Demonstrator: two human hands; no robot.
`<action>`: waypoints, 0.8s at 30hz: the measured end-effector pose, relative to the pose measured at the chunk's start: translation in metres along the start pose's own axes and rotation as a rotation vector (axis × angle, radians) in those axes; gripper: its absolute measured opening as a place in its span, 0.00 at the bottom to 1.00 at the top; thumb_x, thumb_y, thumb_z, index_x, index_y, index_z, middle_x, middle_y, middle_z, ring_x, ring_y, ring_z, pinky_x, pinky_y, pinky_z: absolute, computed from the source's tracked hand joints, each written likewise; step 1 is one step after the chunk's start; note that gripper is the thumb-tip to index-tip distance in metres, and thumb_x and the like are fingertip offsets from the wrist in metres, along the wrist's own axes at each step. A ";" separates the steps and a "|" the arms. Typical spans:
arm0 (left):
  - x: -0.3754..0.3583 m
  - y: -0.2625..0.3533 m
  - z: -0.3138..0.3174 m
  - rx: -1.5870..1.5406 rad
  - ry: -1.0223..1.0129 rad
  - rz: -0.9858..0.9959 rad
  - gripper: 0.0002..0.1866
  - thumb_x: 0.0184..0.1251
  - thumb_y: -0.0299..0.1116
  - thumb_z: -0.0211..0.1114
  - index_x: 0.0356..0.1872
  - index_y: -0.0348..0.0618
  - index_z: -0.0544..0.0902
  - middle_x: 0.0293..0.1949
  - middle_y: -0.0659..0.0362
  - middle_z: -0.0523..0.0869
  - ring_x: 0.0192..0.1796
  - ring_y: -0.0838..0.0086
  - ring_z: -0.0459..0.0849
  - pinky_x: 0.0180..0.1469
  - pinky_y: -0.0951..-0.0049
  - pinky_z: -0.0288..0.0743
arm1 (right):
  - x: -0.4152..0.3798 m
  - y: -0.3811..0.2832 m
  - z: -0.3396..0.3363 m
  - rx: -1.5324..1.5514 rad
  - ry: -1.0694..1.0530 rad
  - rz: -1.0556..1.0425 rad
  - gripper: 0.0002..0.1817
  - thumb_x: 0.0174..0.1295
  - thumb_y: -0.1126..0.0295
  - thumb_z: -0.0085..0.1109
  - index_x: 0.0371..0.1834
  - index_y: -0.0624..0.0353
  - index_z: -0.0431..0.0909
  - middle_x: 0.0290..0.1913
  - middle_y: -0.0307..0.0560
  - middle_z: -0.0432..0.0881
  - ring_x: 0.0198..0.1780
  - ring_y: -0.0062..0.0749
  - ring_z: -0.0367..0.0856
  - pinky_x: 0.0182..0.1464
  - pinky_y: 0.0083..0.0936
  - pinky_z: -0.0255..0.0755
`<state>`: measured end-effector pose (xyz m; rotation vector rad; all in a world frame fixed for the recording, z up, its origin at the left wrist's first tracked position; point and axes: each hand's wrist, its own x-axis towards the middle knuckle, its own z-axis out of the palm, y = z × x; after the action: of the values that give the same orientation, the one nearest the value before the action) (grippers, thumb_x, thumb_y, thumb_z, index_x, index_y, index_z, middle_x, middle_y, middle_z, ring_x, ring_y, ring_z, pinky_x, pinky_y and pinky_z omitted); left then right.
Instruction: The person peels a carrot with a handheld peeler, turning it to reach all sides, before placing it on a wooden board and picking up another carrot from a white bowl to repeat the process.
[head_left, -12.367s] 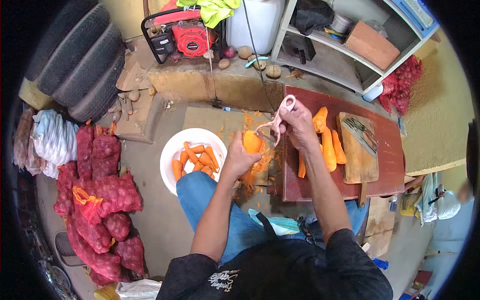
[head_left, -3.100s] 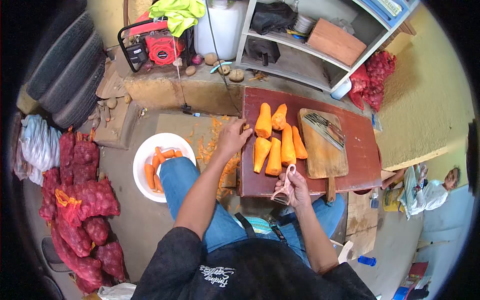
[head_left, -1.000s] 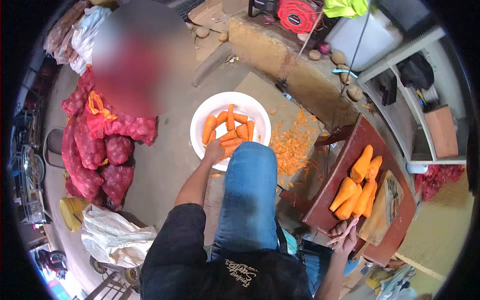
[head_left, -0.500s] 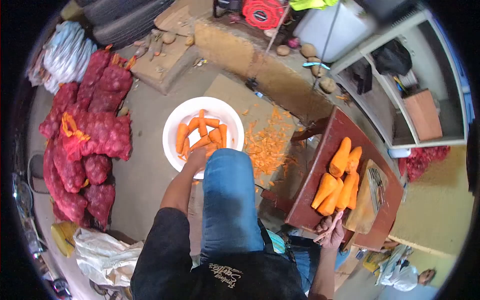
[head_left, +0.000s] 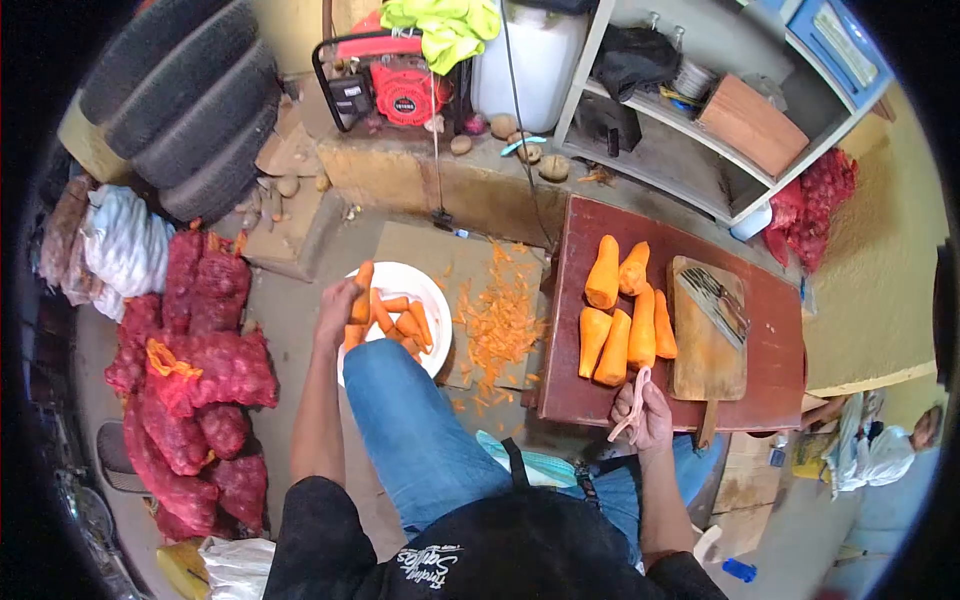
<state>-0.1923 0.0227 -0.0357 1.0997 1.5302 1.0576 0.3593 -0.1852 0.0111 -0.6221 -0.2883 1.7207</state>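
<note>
My left hand [head_left: 340,310] is closed around a peeled carrot [head_left: 364,276] above the left rim of a white basin [head_left: 441,322]. Other peeled carrots [head_left: 409,324] lie in the basin. Near the front edge of the red-brown table [head_left: 770,330], my right hand [head_left: 643,412] grips a pale pink peeler [head_left: 634,400]. Just beyond it, several large peeled carrots [head_left: 640,325] lie on the tabletop. A wooden board [head_left: 697,350] with knives [head_left: 718,305] on it is to their right.
Orange peelings [head_left: 497,320] cover cardboard between basin and table. Red net sacks [head_left: 215,370] are at left, tyres [head_left: 190,110] behind them. A red generator [head_left: 405,90], a white container [head_left: 525,70] and a shelf [head_left: 680,130] stand at the back. Another person [head_left: 890,455] is at far right.
My left hand has come up out of the basin with a carrot. The view has turned toward the table. My right hand still holds the peeler.
</note>
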 end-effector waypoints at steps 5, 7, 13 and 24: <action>-0.028 0.096 0.028 -0.354 -0.007 0.184 0.14 0.67 0.33 0.60 0.48 0.36 0.85 0.39 0.61 0.83 0.39 0.77 0.79 0.43 0.74 0.75 | 0.003 0.001 -0.005 0.016 -0.037 -0.033 0.09 0.75 0.61 0.54 0.46 0.55 0.72 0.29 0.48 0.77 0.23 0.30 0.74 0.25 0.27 0.70; -0.056 0.127 0.052 -0.468 -0.025 0.186 0.16 0.67 0.34 0.63 0.50 0.35 0.84 0.37 0.60 0.83 0.39 0.75 0.81 0.43 0.73 0.77 | 0.002 0.000 0.001 -0.041 -0.005 -0.026 0.08 0.75 0.62 0.54 0.47 0.53 0.72 0.29 0.44 0.76 0.25 0.30 0.75 0.26 0.28 0.71; -0.109 0.117 0.101 -0.857 -0.246 -0.139 0.15 0.65 0.38 0.63 0.46 0.38 0.81 0.34 0.54 0.85 0.34 0.66 0.84 0.37 0.64 0.81 | 0.003 0.001 -0.012 -0.091 -0.055 -0.056 0.09 0.74 0.63 0.56 0.50 0.52 0.72 0.32 0.44 0.77 0.30 0.34 0.79 0.33 0.32 0.78; -0.060 0.104 0.144 -0.977 -0.307 -0.317 0.17 0.63 0.45 0.61 0.44 0.43 0.80 0.32 0.53 0.84 0.32 0.60 0.83 0.34 0.59 0.77 | -0.008 0.004 -0.017 -0.107 0.068 -0.129 0.10 0.73 0.61 0.57 0.44 0.56 0.73 0.26 0.43 0.77 0.23 0.30 0.76 0.25 0.30 0.73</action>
<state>-0.0265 0.0052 0.0501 0.2937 0.7269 1.1389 0.3665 -0.1959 -0.0027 -0.7237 -0.3661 1.5649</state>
